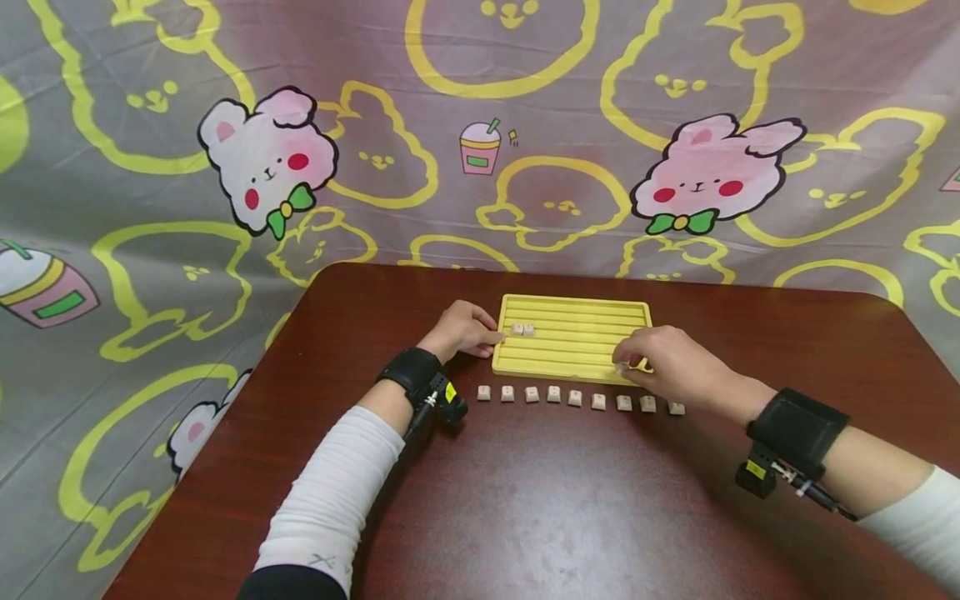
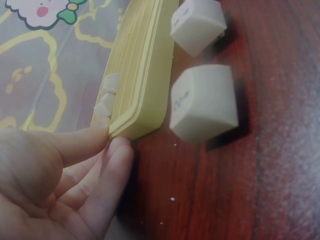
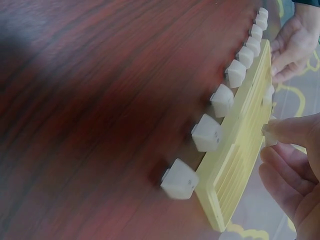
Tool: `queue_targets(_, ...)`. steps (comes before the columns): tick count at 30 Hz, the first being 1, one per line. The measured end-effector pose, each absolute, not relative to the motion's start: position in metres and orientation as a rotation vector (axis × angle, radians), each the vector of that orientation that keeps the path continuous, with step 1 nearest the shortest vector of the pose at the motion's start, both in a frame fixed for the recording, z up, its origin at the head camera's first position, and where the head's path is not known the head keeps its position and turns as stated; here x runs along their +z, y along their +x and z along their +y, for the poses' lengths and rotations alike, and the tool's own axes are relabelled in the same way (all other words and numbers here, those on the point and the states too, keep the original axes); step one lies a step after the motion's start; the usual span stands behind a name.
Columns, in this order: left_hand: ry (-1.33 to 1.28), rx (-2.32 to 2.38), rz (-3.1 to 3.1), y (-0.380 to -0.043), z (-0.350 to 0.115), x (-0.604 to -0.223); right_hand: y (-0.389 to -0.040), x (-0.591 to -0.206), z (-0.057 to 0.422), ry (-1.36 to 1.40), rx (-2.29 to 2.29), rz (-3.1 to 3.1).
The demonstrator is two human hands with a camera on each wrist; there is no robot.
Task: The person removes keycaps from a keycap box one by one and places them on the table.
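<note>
A yellow ridged tray (image 1: 573, 333) lies on the table, with two white keycaps (image 1: 517, 330) side by side in one of its grooves near the left end. My left hand (image 1: 467, 328) pinches the tray's left edge, thumb at the rim and fingers against the side. Between the thumb and fingertips of my right hand (image 1: 678, 365) is another white keycap (image 3: 270, 136), held over the right part of the tray. Along the tray's near side, several keycaps (image 1: 553, 394) stand in a spaced row, some with dark marks on their tops.
The dark red-brown wooden table (image 1: 525, 500) carries the tray and the row. Behind it hangs a patterned cloth (image 1: 555, 125) reaching down to the table's far edge. Each wrist wears a black strap (image 1: 799, 433) with a small camera.
</note>
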State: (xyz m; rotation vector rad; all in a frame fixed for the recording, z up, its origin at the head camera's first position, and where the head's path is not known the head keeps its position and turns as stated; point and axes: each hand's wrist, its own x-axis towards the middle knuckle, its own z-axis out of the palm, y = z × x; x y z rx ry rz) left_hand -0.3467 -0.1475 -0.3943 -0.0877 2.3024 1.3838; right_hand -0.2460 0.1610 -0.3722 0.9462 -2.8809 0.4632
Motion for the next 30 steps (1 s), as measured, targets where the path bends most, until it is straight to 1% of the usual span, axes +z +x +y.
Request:
queue_targets(12, -0.118, 1.364, 2.336, -0.349, -0.145, -0.395, -0.234, -0.366, 0.180, 0.864, 0.478, -2.917)
queue_targets(30, -0.084, 1.379, 2.323, -0.347, -0.146, -0.396, -0.217, -0.366, 0.214, 0.870, 0.508, -2.832)
